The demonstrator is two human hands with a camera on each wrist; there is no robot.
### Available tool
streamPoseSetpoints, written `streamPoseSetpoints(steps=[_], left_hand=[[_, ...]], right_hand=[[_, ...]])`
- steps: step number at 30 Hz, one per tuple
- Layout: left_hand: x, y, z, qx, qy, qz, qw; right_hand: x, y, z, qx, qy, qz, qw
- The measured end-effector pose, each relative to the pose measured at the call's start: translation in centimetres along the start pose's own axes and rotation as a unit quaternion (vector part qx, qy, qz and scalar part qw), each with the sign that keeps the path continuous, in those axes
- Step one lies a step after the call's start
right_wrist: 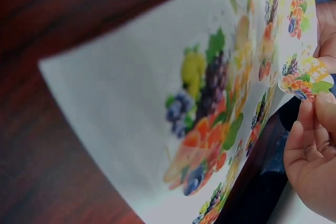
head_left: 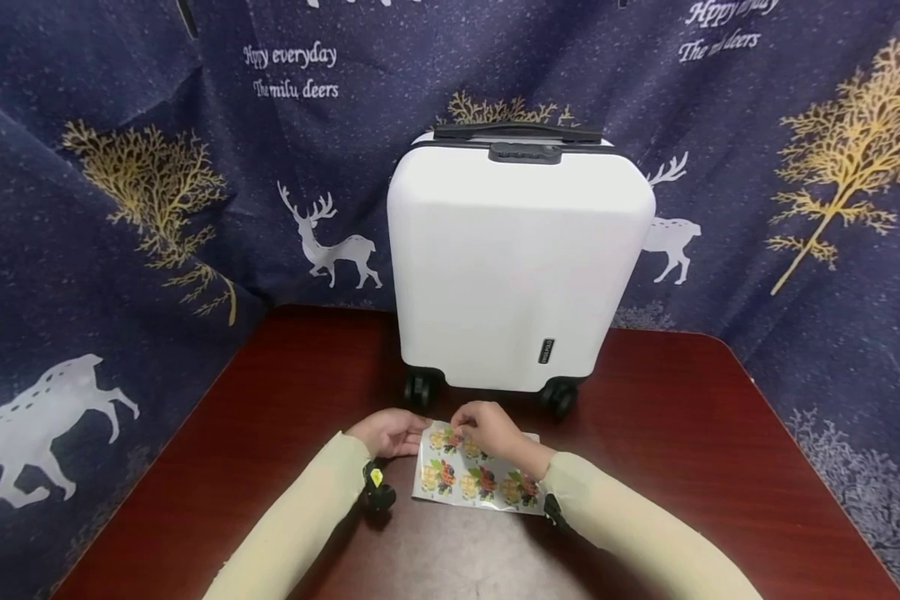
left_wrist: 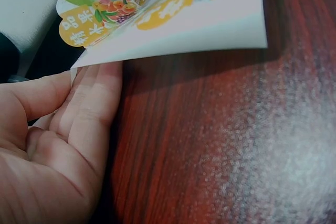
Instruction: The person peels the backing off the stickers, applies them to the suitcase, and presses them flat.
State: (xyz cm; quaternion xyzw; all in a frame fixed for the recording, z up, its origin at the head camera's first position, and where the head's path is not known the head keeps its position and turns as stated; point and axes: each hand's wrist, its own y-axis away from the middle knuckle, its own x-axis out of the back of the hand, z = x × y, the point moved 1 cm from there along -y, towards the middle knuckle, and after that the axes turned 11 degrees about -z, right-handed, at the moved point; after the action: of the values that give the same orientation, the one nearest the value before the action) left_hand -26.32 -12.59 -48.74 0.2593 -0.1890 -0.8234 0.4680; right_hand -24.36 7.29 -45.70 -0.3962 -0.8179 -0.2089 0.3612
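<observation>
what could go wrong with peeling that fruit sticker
The sticker could crease or tear, since the right hand pinches it by its edge. It might fold back onto the sheet and stick, being so close to it. The sheet could slip or buckle, as it is bent and the left hand holds it near a corner.

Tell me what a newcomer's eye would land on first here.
Probably the large white suitcase, standing upright towards the back of the dark red table, before a navy cloth printed with white deer. Next, perhaps, the bright fruit sticker pinched in the right hand, raised from its sheet in front of the suitcase.
</observation>
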Motion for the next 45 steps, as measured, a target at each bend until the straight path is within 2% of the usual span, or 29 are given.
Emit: streamPoseSetpoints(steps=[22, 34, 45], left_hand=[[0.1, -0.1, -0.2, -0.009, 0.004, 0.002, 0.9999], [0.0, -0.2, -0.3, -0.001, -0.002, 0.022, 0.9998], [0.0, -0.1, -0.2, 0.000, -0.002, 0.023, 0.9997]], right_hand=[[-0.3, 1.1, 0.5, 0.012, 0.000, 0.016, 0.9998], [-0.2, 1.5, 0.6, 0.005, -0.009, 0.025, 0.9996], [0.0, 2.1, 0.3, 0.044, -0.018, 0.041, 0.9980]])
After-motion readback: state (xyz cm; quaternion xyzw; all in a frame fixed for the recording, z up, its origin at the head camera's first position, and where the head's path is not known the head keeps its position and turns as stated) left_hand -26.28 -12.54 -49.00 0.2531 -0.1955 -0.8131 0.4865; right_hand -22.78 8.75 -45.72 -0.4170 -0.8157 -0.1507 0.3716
